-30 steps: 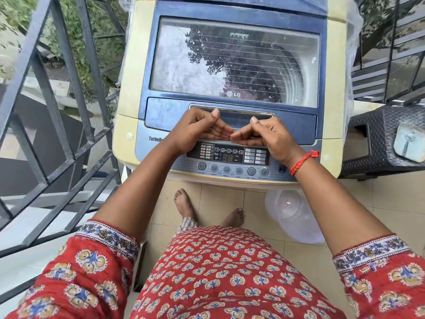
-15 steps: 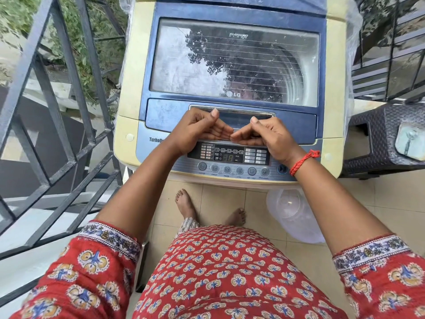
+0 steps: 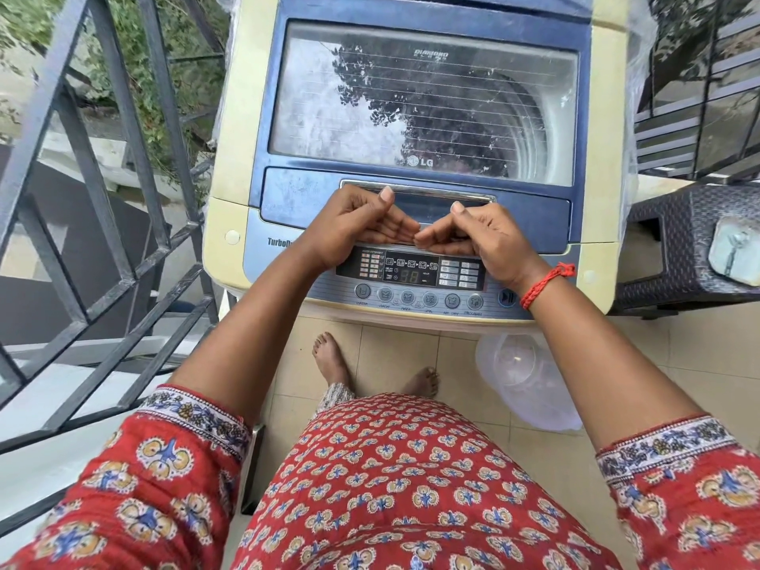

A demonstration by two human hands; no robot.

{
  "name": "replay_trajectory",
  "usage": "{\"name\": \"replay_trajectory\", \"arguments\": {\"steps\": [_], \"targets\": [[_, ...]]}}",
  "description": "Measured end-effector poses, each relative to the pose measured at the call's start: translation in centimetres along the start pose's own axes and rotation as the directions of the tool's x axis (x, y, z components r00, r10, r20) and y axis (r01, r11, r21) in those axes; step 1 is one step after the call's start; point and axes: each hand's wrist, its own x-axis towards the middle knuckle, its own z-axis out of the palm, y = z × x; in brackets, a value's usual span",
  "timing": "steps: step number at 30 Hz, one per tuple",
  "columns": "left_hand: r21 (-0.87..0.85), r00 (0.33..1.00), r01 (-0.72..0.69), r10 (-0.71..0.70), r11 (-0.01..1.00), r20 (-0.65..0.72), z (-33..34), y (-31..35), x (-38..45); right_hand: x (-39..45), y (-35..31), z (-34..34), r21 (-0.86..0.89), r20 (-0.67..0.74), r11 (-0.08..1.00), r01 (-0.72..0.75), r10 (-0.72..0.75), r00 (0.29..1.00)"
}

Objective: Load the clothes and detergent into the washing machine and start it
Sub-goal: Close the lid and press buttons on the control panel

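On your left you see a grey metal railing point(image 3: 103, 224) with green plants point(image 3: 181, 63) behind it; on your right a dark woven stool point(image 3: 674, 248) stands on the tiled floor point(image 3: 699, 364).

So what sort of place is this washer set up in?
Likely a home balcony or outdoor landing: the washer stands on floor tiles beside a metal railing, with greenery beyond it.
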Motion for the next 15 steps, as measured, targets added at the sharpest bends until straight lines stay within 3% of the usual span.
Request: {"name": "replay_trajectory", "arguments": {"steps": [15], "targets": [[-0.014, 1.000, -0.008, 0.008, 1.000, 0.009, -0.15, -0.31, 0.11, 0.07, 0.18, -0.04, -0.018, -0.002, 1.000, 0.001, -0.001, 1.000]]}}
